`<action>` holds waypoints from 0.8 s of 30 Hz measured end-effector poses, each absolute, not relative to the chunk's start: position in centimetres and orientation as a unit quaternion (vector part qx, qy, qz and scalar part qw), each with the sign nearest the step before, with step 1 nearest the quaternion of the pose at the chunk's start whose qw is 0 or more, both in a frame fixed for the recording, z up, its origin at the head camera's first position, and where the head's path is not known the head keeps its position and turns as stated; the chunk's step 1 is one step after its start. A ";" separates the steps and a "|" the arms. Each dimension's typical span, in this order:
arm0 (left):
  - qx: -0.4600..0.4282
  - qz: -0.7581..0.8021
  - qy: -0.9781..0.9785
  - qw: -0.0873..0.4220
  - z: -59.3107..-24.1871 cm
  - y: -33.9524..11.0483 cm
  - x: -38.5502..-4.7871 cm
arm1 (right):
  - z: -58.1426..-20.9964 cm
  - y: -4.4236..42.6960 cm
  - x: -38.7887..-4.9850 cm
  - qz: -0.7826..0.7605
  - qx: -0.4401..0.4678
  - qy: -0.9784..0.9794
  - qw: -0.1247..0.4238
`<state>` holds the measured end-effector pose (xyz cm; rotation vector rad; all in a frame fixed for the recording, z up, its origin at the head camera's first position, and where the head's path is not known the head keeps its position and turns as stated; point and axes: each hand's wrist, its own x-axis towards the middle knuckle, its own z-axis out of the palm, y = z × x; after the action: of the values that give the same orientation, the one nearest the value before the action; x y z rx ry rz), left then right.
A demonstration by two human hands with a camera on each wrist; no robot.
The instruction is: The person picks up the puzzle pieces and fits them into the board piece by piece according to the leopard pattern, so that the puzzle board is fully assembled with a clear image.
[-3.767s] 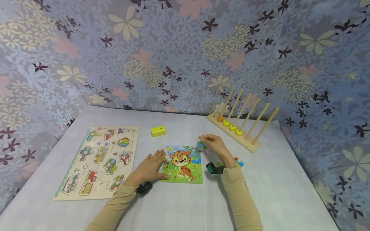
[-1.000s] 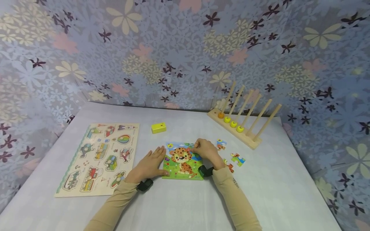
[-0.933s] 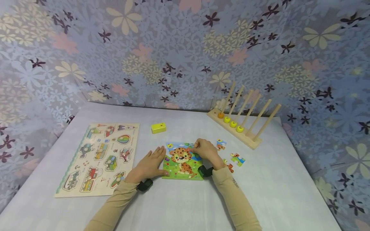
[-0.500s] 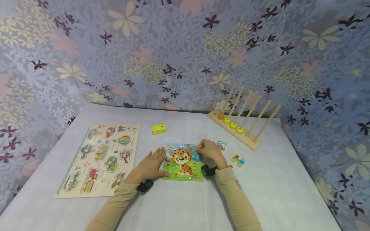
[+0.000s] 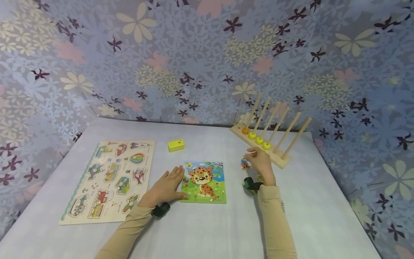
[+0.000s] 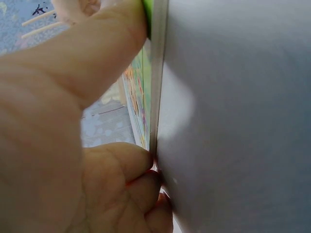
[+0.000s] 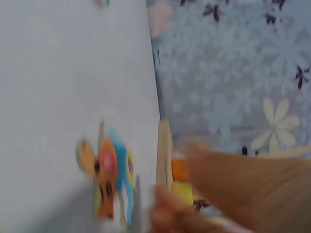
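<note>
Landmark for all places: the leopard jigsaw board (image 5: pixel 203 183), flat on the counter (image 5: pixel 200 230).

Left hand (image 5: pixel 166 189): at the board's left edge, fingers extended, thumb on its lower left corner. The wrist view confirms thumb and fingers at the board's edge. Right hand (image 5: pixel 261 165): clear of the board on its right side. Thumb and fingers stand apart with nothing visible between them; the wrist view is blurred there.

Loose jigsaw piece (image 5: pixel 245 163): to the right of the board, level with its upper part and well apart from it, just beside the right hand's fingertips.

The step in hand is judged to be picking up this piece. Good practice: pinch it by opposite edges, leaving the printed face uncovered, and lift straight so that its knobs do not drag. The left hand should bear on the board only lightly, enough to prevent sliding.

Orientation: the board's leopard stands upright to the person, head toward the board's far edge, feet toward its near edge. The board looks near square; no clear long axis. The loose piece lies face up, blue portion away from the person, orange portion nearer. Its long axis cannot be determined.
</note>
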<state>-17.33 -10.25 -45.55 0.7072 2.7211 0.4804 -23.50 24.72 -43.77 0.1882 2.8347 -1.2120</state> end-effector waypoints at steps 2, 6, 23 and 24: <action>0.245 0.165 0.944 0.146 -45.6 -10.3 -17.3 | -43.9 25.1 -23.5 -0.373 0.056 0.924 0.062; 0.245 0.166 0.944 0.145 -45.6 -10.3 -17.3 | -44.0 25.3 -23.5 -0.336 0.038 0.936 0.099; 0.250 0.169 0.943 0.140 -45.6 -10.3 -17.3 | -43.8 24.4 -23.3 -0.316 0.014 0.941 0.116; 0.250 0.168 0.943 0.140 -45.6 -10.3 -17.3 | -43.8 24.3 -23.4 -0.314 0.008 0.943 0.111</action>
<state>-17.29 -10.32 -45.62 0.7233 2.7249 0.4858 -23.40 24.32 -43.84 0.0229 2.7706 -0.9221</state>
